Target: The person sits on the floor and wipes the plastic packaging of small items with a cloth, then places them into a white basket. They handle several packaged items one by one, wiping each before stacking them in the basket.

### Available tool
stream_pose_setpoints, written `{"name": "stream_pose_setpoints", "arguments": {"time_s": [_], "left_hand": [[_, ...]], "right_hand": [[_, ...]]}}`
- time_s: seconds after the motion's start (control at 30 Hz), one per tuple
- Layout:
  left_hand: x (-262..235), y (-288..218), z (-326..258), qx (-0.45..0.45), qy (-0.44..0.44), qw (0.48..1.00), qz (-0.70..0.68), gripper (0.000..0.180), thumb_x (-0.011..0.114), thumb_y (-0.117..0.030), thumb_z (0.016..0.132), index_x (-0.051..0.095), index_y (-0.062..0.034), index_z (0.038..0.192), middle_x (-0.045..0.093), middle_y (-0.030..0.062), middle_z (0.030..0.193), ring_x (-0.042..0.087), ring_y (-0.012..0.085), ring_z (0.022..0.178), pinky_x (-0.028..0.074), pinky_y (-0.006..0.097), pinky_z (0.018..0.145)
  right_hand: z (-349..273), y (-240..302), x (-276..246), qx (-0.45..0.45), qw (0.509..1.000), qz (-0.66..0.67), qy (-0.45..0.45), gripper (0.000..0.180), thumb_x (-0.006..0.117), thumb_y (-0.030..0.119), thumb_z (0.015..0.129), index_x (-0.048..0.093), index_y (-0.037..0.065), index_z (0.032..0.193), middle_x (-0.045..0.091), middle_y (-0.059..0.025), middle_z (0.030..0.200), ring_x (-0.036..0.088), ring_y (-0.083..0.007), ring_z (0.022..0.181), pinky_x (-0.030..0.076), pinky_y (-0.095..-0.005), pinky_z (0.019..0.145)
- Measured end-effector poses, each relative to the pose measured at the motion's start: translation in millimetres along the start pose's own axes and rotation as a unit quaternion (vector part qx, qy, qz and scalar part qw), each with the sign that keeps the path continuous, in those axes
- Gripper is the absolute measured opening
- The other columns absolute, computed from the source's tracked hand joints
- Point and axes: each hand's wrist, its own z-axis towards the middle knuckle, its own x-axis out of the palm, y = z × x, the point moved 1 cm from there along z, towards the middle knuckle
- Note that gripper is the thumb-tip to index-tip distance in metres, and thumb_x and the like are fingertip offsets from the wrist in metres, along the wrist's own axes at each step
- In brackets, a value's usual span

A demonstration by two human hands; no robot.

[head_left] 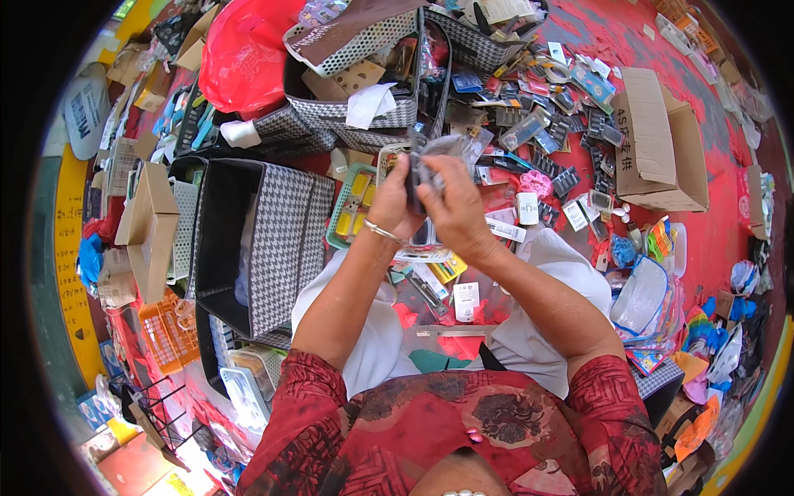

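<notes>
In front of my body, both hands are raised close together around a dark, narrow, flat item (416,161), seen nearly edge-on. My left hand (392,207) is closed on its left side, fingers wrapped, with a bracelet at the wrist. From the other side my right hand (456,207) pinches the same item, its fingertips bent against it. Blur hides what kind of thing it is. Left of my left hand stands a green basket (341,217) with yellow items inside. Below my hands, between my legs, lies a white card (466,302) among small packages.
A black houndstooth storage box (289,231) lies open at left. Behind it stand more bins and a red plastic bag (244,58). Small packaged goods (546,124) cover the floor ahead. An open cardboard box (662,149) stands at right, an orange basket (169,331) at left.
</notes>
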Motion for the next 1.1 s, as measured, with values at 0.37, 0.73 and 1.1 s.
{"name": "stream_pose_setpoints", "arguments": {"time_s": [0.37, 0.73, 1.1], "left_hand": [[1, -17, -7, -0.052, 0.199, 0.968, -0.146, 0.049, 0.032, -0.037, 0.092, 0.043, 0.0033, 0.117, 0.051, 0.0200, 0.115, 0.055, 0.0301, 0.101, 0.048, 0.042, 0.083], [-3, -13, -10, -0.085, 0.109, 0.986, 0.097, 0.041, 0.038, -0.035, 0.091, 0.046, -0.0006, 0.112, 0.060, 0.0146, 0.094, 0.063, 0.0232, 0.075, 0.056, 0.033, 0.051], [-55, -44, -4, 0.023, -0.065, 0.986, 0.155, 0.046, 0.049, -0.039, 0.085, 0.050, 0.0028, 0.104, 0.060, 0.0132, 0.091, 0.058, 0.0166, 0.076, 0.051, 0.026, 0.056]], "right_hand": [[41, -7, -67, 0.235, 0.904, 0.354, -0.052, 0.013, 0.053, 0.010, 0.082, 0.059, 0.002, 0.090, 0.060, -0.0043, 0.082, 0.056, -0.0077, 0.071, 0.048, -0.0212, 0.061], [36, -12, -42, -0.161, 0.969, -0.185, 0.029, 0.021, 0.057, 0.010, 0.073, 0.054, 0.009, 0.094, 0.052, -0.0099, 0.086, 0.054, -0.0277, 0.081, 0.048, -0.0348, 0.065], [48, -28, -84, 0.193, 0.969, 0.045, -0.151, 0.017, 0.059, 0.010, 0.079, 0.061, 0.002, 0.094, 0.061, -0.0020, 0.077, 0.054, -0.0070, 0.067, 0.044, -0.0211, 0.061]]}}
